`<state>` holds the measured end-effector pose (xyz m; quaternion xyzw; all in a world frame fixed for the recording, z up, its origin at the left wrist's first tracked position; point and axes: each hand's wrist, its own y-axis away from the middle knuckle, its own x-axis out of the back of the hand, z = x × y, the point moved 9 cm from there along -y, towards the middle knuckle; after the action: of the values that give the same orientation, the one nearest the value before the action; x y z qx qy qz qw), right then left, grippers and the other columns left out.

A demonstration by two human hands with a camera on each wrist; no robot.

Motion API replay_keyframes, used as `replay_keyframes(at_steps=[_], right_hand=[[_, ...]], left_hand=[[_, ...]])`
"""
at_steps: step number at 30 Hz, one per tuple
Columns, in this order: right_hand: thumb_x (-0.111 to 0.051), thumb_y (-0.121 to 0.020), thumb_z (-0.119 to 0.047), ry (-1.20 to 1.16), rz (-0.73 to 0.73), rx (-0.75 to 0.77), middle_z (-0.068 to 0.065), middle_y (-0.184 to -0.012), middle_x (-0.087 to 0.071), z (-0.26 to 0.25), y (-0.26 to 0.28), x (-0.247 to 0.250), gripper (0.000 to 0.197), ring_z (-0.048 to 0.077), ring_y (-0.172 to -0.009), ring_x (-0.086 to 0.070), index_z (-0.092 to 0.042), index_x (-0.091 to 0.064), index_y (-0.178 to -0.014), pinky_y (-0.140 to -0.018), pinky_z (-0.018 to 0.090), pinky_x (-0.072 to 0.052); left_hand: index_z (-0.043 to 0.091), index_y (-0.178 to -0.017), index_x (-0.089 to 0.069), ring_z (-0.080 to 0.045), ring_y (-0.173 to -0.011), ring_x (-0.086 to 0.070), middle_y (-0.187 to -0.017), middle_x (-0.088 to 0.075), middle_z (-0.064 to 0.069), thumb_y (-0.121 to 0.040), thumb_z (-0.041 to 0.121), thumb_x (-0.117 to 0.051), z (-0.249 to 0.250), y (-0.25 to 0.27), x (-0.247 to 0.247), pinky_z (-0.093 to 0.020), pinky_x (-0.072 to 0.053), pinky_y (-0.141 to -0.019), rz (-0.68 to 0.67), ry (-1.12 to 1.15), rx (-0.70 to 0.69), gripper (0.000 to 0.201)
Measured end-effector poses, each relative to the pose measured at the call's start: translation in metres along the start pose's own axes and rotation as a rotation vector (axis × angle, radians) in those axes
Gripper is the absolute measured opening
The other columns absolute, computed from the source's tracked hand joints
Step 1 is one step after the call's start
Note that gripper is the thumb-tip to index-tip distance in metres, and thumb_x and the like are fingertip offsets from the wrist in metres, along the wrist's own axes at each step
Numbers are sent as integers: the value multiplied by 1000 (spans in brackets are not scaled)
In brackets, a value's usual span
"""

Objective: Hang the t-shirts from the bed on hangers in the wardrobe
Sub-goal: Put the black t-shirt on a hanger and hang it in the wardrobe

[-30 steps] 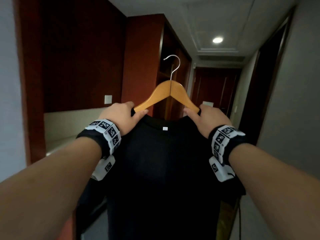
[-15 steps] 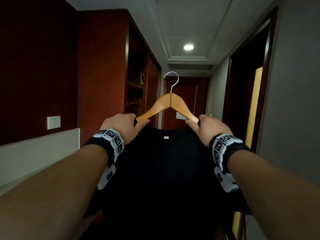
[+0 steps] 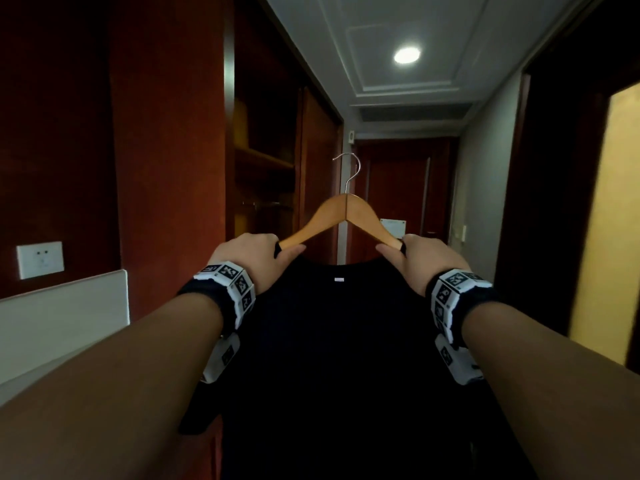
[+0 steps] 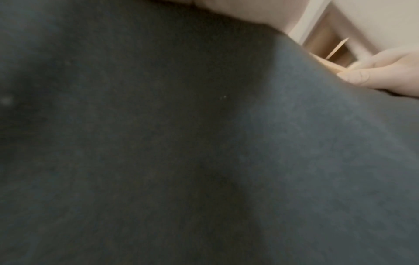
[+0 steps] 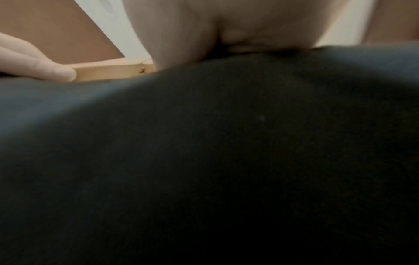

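Note:
A black t-shirt [image 3: 339, 358] hangs on a wooden hanger [image 3: 346, 213] with a metal hook [image 3: 350, 169], held up in front of me. My left hand [image 3: 259, 252] grips the hanger's left shoulder through the fabric, and my right hand [image 3: 414, 256] grips the right shoulder the same way. The open wardrobe [image 3: 263, 161] stands ahead on the left, its rail [image 3: 259, 203] dimly visible. Dark t-shirt fabric [image 4: 181, 143] fills the left wrist view, with the right hand [image 4: 385, 77] at the edge. The right wrist view shows fabric [image 5: 226, 161], the hanger [image 5: 108, 73] and the left hand [image 5: 34, 66].
A dark red wall panel [image 3: 166, 150] flanks the wardrobe on the left, with a white socket [image 3: 40, 259] and a pale headboard [image 3: 62, 320] below. A narrow corridor leads to a red door [image 3: 398, 192]. A doorway [image 3: 609, 220] opens on the right.
I have walked forward and turned right: the wardrobe opening and corridor are nearer and more central. Both hands keep the same grip on the hanger, which sits lower in view.

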<state>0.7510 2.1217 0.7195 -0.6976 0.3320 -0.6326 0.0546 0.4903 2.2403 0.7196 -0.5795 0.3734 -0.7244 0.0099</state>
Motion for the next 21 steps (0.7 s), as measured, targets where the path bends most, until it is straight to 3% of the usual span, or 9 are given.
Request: replay_keyframes(at_steps=[5, 12, 16, 21], right_hand=[[-31, -95, -78, -20, -45, 55, 0, -82, -64, 12, -90, -59, 61, 19, -73, -63, -22, -54, -88, -76, 43, -57], [-35, -97, -73, -53, -145, 41, 1, -83, -65, 19, -172, -157, 57, 19, -74, -64, -20, -53, -88, -74, 43, -57], [-35, -98, -72, -9, -130, 29, 1, -82, -64, 16, -218, -184, 57, 19, -72, -63, -20, -53, -87, -65, 38, -53], [-34, -97, -74, 25, -33, 46, 0, -80, -64, -6, -296, -190, 57, 19, -70, -63, -22, -55, -87, -70, 41, -57]], left_hand=[[25, -86, -55, -16, -64, -63, -75, -65, 3, -95, 80, -23, -8, -65, -58, -32, -49, -56, -33, -31, 57, 64], [27, -87, -53, -16, -68, -64, -78, -64, 3, -92, 84, -19, -37, -141, -154, -36, -56, -63, -137, -72, 84, 66], [26, -88, -54, -16, -69, -64, -79, -65, 2, -93, 83, -20, -50, -190, -192, -35, -56, -64, -128, -49, 67, 66], [27, -89, -56, -16, -68, -65, -79, -66, 2, -94, 81, -21, -76, -271, -212, -36, -57, -66, -76, 12, 49, 65]])
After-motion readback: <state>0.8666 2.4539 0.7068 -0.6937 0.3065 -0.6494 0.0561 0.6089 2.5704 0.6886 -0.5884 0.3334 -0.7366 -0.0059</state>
